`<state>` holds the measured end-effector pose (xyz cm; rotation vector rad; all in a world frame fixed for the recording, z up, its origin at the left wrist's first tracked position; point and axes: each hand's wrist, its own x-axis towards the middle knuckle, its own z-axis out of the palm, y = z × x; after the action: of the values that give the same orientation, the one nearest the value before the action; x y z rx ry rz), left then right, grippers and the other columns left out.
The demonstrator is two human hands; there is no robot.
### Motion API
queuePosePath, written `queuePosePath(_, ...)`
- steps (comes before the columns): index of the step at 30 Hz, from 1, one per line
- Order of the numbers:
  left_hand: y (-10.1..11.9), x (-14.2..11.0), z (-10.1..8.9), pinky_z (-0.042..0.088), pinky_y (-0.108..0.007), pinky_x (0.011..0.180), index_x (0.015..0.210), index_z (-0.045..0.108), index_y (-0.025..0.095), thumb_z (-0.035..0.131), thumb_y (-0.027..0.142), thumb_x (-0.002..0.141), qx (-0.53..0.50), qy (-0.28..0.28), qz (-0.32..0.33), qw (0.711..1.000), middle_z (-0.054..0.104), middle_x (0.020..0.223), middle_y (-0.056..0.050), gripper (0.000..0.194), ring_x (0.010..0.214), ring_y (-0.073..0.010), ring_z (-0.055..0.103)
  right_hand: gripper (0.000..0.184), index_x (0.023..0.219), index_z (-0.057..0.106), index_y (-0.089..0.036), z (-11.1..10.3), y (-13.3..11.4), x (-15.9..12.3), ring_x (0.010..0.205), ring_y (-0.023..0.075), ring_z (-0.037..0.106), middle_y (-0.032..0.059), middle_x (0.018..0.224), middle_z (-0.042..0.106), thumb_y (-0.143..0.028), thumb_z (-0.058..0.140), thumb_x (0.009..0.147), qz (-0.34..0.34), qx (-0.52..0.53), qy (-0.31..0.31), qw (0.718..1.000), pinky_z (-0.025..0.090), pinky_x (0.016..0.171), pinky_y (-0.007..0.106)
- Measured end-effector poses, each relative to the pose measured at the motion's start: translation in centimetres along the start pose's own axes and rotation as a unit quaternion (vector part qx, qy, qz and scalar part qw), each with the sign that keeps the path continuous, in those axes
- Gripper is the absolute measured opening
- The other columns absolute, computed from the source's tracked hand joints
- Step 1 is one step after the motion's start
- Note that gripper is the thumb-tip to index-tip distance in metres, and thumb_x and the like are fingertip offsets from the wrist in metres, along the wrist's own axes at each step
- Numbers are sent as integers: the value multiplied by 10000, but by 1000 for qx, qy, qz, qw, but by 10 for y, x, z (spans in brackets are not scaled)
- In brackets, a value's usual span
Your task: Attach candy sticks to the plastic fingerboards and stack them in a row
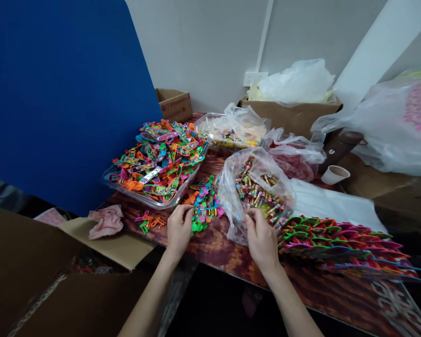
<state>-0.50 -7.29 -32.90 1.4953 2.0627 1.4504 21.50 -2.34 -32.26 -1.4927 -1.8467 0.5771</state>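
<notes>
My left hand [178, 229] rests on the dark wooden table [217, 248] with its fingers curled onto a small pile of colourful toy skateboards [203, 206]. My right hand [261, 238] pinches the near edge of a clear plastic bag of small wrapped candies [254, 189]. A clear tray heaped with more toy skateboards [157, 161] stands just beyond my left hand. A fanned row of colourful plastic pieces [340, 245] lies right of my right hand.
An open cardboard box [56, 276] stands at the lower left with a pink cloth [107, 220] on its flap. Several plastic bags [291, 154], a paper cup [335, 174] and cardboard boxes [291, 114] crowd the back. A blue board [63, 93] stands left.
</notes>
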Motion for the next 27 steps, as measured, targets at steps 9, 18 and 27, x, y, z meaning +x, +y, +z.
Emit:
queuePosePath(9, 41, -12, 9, 449, -245, 632, 857, 690, 201, 601, 306, 825, -185, -91, -63, 976, 644, 780, -24, 142, 703, -159, 583, 331, 948, 516, -180, 2, -14, -14, 504, 110, 476, -45, 603, 553, -474, 582, 811, 114, 379, -169, 902, 334, 470, 208)
queuePosePath(18, 66, -49, 44, 451, -216, 674, 1123, 569, 209, 671, 376, 793, -395, -53, -213, 892, 600, 898, 0, 383, 717, -105, 555, 316, 713, 479, -191, 0, -26, -29, 486, 89, 430, -52, 563, 510, -435, 675, 757, 174, 482, -59, 857, 293, 428, 180)
queuePosePath(27, 73, -46, 55, 414, -209, 544, 663, 624, 108, 749, 433, 709, -532, -148, -330, 766, 584, 611, -7, 351, 559, -100, 524, 325, 986, 618, -175, 5, -16, -44, 629, 133, 562, 8, 769, 618, -445, 650, 808, 149, 434, -41, 887, 476, 534, 217)
